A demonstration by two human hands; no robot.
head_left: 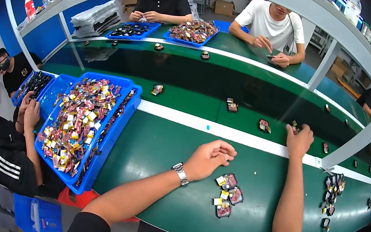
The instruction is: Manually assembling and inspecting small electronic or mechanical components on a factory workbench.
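Observation:
My right hand [298,141] reaches over the white rail to the green conveyor belt. Its fingers close around a small black-cased electronic module [294,126] with a pale part on it; the fingers partly cover it. Above the near green worktop hovers my left hand [210,159], fingers loosely curved and thumb a little apart, with nothing visible in it. Just right of and below it lies a group of several similar modules [227,195], with red circuit boards and yellow-white parts. Another pile of several modules [333,193] sits to the right of my right forearm.
Blue trays heaped with small red, yellow and white parts [80,122] stand at left. Single modules [232,105] are spread along the belt. A white rail [194,120] and slanted frame post [357,137] border my area. Co-workers sit opposite and at left.

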